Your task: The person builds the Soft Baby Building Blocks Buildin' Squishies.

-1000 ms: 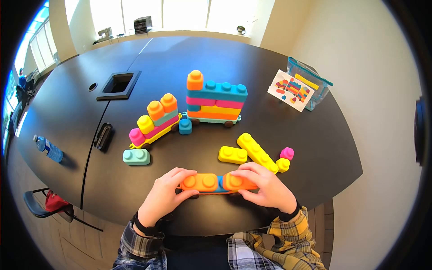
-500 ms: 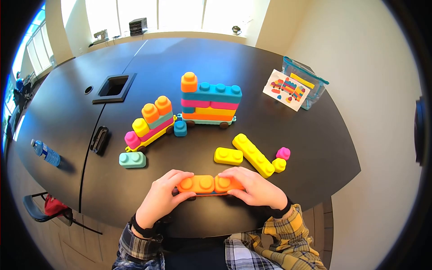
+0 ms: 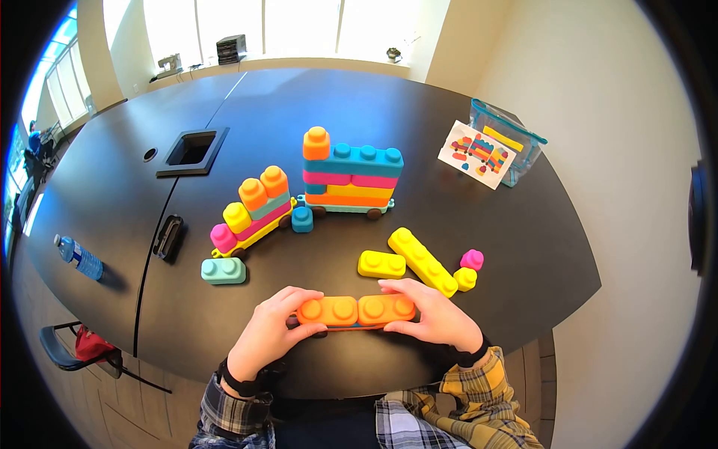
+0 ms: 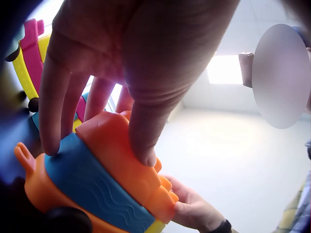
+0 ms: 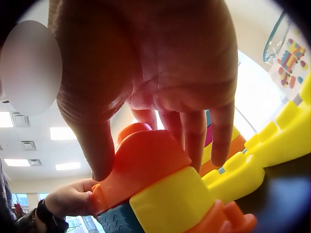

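Near the front of the table stands a toy train car with an orange wheeled base (image 4: 36,189). A blue block (image 4: 97,182) and a yellow block (image 5: 170,201) sit on the base. On top, two orange two-stud blocks lie end to end, a left orange block (image 3: 329,310) and a right orange block (image 3: 387,309). My left hand (image 3: 273,322) grips the left orange block between thumb and fingers, one fingertip low against the blue block. My right hand (image 3: 441,322) pinches the outer end of the right orange block, thumb on the near side and fingers on the far side.
Beyond my hands lie a short yellow block (image 3: 381,263), a long yellow block (image 3: 422,262), a pink block (image 3: 472,259) and a teal block (image 3: 223,271). Two built train cars (image 3: 351,179) stand farther back. A picture card (image 3: 476,155) leans on a clear bag (image 3: 523,142). A water bottle (image 3: 78,257) stands left.
A blue gap between the two orange blocks has closed, the right orange block moving left against the other. My right hand has since slid outward along it.
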`<act>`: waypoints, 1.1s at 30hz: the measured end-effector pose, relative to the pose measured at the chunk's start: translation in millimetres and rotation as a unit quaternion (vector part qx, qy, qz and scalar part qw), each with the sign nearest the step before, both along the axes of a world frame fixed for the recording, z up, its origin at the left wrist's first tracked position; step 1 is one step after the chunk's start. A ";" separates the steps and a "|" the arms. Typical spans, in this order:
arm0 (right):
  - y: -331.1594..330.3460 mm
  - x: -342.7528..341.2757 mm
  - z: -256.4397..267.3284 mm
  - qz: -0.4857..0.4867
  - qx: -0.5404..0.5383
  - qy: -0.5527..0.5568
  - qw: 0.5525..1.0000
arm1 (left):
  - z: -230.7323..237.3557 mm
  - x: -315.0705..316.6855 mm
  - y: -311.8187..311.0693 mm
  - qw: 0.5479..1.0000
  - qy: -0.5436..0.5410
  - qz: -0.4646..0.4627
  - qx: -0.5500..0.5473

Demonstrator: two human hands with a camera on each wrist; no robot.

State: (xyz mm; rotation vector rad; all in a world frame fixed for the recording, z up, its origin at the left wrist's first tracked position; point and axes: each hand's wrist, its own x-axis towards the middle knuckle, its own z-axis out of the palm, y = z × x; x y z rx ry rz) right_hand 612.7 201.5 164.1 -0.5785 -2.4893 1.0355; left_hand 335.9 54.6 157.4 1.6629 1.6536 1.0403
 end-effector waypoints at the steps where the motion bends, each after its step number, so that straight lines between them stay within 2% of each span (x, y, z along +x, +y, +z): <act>1: 1.0 4.5 -0.8 0.000 0.000 0.000 1.000 | 0.1 -0.2 0.2 1.000 0.000 0.000 0.000; 3: 4.0 12.8 -3.7 0.001 -0.005 -0.032 0.999 | 0.3 0.3 0.4 1.000 -0.001 -0.001 -0.001; 7: 2.9 15.2 -7.7 -0.016 -0.007 -0.028 0.999 | -1.3 2.2 1.5 1.000 0.001 -0.003 0.006; 12: 19.0 17.8 -4.5 0.016 -0.002 -0.025 1.000 | 0.3 2.4 0.8 1.000 0.011 0.003 0.005; 13: 24.8 16.2 -8.6 -0.024 -0.030 -0.002 0.999 | 0.2 1.8 0.6 1.000 0.011 0.004 0.005; 14: 30.6 13.1 -7.6 -0.024 -0.030 -0.003 0.999 | -0.5 1.5 0.8 1.000 0.009 0.002 0.010; 16: 42.6 3.9 -0.6 -0.138 0.168 -0.101 0.971 | -1.7 2.6 1.0 1.000 0.007 -0.001 0.015; 17: 52.4 2.2 -11.7 -0.140 0.239 -0.110 0.955 | -1.9 3.2 1.2 1.000 0.007 -0.001 0.016; 20: 63.2 -9.8 -18.5 -0.107 0.302 -0.172 0.931 | -2.7 1.0 1.4 1.000 0.010 0.000 0.015; 23: 69.0 -19.0 -24.6 -0.087 0.314 -0.216 0.920 | -3.6 1.0 0.9 1.000 0.010 -0.001 0.010; 25: 71.6 -21.0 -26.7 -0.082 0.324 -0.214 0.918 | -3.9 0.1 1.0 1.000 0.009 0.000 0.009; 27: 70.0 -22.9 -26.2 -0.074 0.334 -0.212 0.916 | -5.2 -0.9 -0.6 0.998 0.060 -0.012 0.020; 29: 64.9 -25.8 -18.8 -0.104 0.296 -0.077 0.947 | -9.3 -1.0 -1.6 0.997 0.062 0.008 0.037; 30: 59.8 -27.7 -11.7 -0.101 0.296 -0.076 0.947 | -10.5 -1.1 -2.2 0.996 0.063 0.024 0.056; 32: 44.2 -31.2 6.4 -0.158 0.177 0.012 0.971 | -3.1 -3.7 -5.9 0.996 0.023 0.046 0.068; 33: 37.2 -32.3 11.9 -0.149 0.147 0.043 0.977 | -0.3 -5.1 -7.1 0.994 -0.018 0.066 0.080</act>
